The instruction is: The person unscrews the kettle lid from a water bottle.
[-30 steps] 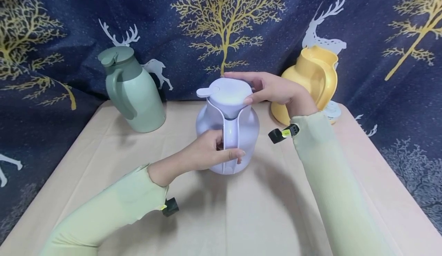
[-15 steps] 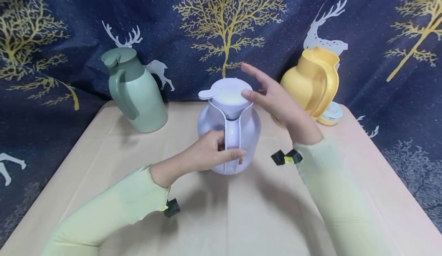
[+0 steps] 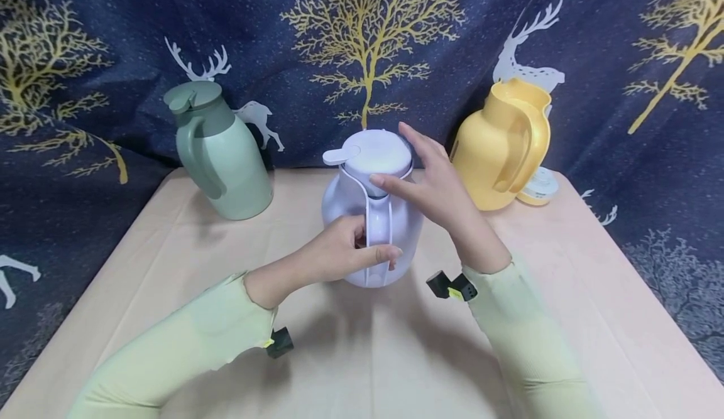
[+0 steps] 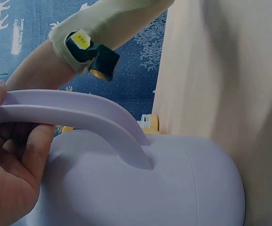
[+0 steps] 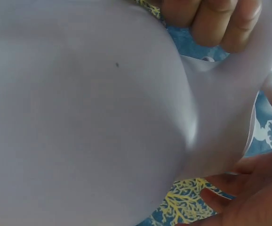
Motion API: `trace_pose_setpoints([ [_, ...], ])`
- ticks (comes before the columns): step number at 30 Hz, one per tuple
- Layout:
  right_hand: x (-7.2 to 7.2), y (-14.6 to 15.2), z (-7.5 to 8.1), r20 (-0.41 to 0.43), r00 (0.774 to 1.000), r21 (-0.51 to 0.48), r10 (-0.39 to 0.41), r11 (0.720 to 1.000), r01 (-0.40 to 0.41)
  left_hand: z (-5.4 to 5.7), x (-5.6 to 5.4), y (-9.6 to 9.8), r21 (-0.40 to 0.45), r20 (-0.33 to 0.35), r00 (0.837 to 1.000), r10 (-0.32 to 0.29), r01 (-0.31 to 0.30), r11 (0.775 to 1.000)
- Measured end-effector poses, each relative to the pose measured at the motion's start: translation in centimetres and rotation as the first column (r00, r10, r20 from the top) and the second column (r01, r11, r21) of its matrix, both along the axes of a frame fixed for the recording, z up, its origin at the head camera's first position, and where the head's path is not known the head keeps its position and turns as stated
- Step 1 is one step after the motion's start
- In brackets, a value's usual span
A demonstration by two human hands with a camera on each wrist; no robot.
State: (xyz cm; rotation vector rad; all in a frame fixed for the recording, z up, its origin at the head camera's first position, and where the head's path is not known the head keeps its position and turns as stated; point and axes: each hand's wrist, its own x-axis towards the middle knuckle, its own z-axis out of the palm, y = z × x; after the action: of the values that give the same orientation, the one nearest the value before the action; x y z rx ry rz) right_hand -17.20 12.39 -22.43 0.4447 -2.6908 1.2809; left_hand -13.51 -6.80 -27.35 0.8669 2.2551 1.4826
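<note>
The lavender vacuum jug (image 3: 406, 227) looks like smooth plastic with a satin body, a glossier streak along its handle (image 3: 379, 218) and a matt lid (image 3: 381, 149). The yellow jug (image 3: 481, 155) and green jug (image 3: 234, 161) also look smooth and plastic. The backdrop (image 3: 300, 111) is creased printed cloth; the sleeves (image 3: 186, 337) are finely ribbed fabric.

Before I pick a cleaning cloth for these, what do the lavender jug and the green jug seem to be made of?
Lavender jug: probably hard plastic, smooth and satin, going by its soft highlights and thin-edged, moulded-looking handle.
Green jug: likely plastic, smooth and semi-matt, with a broad soft sheen; coated metal is possible.
</note>
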Motion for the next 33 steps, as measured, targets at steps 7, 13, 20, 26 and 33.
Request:
trace_pose_setpoints([
  [7, -0.7, -0.5, -0.1, -0.045, 0.999, 0.005, -0.017, 1.0, 0.017, 0.0, -0.1, 0.2, -0.022, 0.0, 1.0, -0.002, 0.002, 1.0],
  [13, -2.0, 0.1, -0.1, -0.06, 0.997, 0.037, 0.057, 0.998, -0.055, 0.1, -0.2, 0.0, -0.035, 0.009, 1.0, 0.009, -0.009, 0.999],
  [20, -3.7, 1.3, 0.7, -0.033, 0.978, 0.072, 0.206, 0.976, -0.204, 0.3, -0.4, -0.3, -0.031, -0.019, 1.0, -0.006, 0.005, 1.0],
  [26, -5.6, 2.3, 0.9, -0.011, 0.93, 0.08, 0.369, 0.927, -0.367, 0.4, -0.4, -0.3, -0.025, -0.026, 1.0, -0.01, 0.009, 1.0],
  [33, -7.3, 3.2, 1.3, 0.132, 0.805, -0.102, 0.579, 0.816, -0.57, 0.2, -0.4, -0.1, -0.03, 0.01, 1.0, -0.012, 0.013, 0.999],
])
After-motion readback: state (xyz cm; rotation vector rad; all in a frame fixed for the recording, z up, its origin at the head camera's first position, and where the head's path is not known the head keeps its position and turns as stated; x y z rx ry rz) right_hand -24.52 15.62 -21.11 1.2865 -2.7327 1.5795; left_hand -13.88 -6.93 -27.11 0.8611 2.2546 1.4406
